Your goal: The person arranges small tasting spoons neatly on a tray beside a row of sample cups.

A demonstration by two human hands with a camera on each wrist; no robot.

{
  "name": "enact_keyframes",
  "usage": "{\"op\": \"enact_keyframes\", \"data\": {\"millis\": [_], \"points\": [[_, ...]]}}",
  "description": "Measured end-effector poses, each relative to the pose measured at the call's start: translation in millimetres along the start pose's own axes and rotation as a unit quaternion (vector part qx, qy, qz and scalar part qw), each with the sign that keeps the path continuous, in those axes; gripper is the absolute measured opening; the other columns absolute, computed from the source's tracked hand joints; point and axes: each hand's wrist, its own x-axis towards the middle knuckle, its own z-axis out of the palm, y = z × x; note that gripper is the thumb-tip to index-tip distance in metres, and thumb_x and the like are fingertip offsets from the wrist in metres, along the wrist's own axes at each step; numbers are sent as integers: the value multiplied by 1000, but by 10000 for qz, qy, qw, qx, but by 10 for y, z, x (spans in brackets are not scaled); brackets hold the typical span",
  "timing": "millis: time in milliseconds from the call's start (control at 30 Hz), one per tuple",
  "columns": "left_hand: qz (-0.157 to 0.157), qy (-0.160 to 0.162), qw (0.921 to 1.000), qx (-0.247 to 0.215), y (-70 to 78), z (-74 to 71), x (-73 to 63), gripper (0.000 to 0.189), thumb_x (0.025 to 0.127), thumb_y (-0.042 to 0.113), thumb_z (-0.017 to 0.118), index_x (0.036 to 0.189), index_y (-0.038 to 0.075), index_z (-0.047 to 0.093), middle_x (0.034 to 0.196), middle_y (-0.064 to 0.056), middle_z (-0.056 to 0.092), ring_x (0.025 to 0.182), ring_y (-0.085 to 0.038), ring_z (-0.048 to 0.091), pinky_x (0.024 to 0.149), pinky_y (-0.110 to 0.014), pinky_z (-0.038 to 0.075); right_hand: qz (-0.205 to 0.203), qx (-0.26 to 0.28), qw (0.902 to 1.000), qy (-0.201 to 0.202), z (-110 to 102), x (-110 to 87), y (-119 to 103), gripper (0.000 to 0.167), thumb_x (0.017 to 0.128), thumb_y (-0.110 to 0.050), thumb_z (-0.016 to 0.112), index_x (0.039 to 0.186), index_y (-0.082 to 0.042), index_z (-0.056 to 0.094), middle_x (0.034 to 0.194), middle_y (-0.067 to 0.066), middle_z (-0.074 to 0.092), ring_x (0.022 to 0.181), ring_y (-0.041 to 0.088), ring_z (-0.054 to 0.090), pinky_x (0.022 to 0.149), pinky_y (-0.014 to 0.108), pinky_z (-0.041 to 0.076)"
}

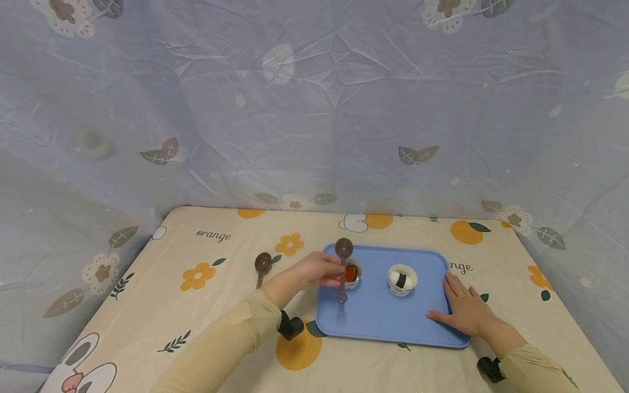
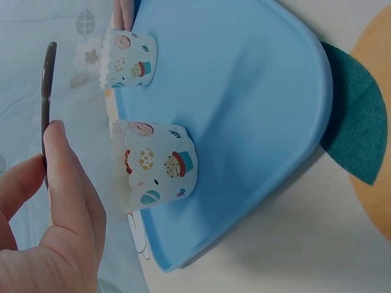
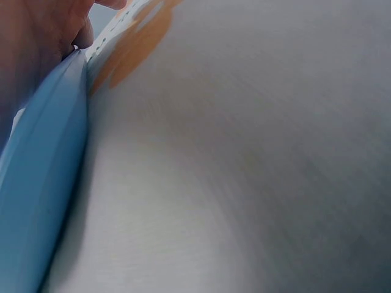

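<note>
My left hand (image 1: 319, 269) pinches a brown spoon (image 1: 344, 249) by its handle, above the left part of the blue tray (image 1: 378, 322). The bowl of the spoon points to the back, and its ringed end hangs over the tray. Right beside those fingers stands a white printed paper cup (image 2: 162, 163) with a red-topped piece of food (image 1: 350, 273) in it. A second paper cup (image 1: 399, 292) further right holds a white piece with a black band (image 1: 401, 280). My right hand (image 1: 464, 308) rests on the tray's right rim, fingers straight.
Another brown spoon (image 1: 263, 263) lies on the patterned tablecloth (image 1: 231, 311) left of the tray, its handle partly hidden by my left forearm. A grey-blue curtain (image 1: 295, 109) with leaf prints hangs behind the table and along both sides.
</note>
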Motion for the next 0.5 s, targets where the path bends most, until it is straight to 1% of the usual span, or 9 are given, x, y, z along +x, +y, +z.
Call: {"op": "enact_keyframes", "data": {"millis": [67,267,500], "points": [[46,-3,10000,-2,-6,15,14,24,90,1,56,112,-9,56,79,-5,59,65,-9,58,67,-23,59,14,-12,10000,-15,-5,-1,-8,102,78,-61,61,136,17,31,146,34,23,134,48,25,105,68,24],[36,-8,10000,-56,-11,52,46,21,90,1,57,109,-9,57,74,-3,58,62,-8,58,65,-22,59,-1,-85,10000,1,-14,2,-18,102,78,-61,61,135,18,32,146,35,24,133,49,27,104,68,26],[59,-88,9998,-147,9,92,47,21,90,1,56,109,-9,57,72,-3,58,61,-7,58,62,-20,58,22,41,10000,-37,7,-4,-2,103,78,-62,60,136,17,30,147,34,22,134,48,24,106,68,23]]}}
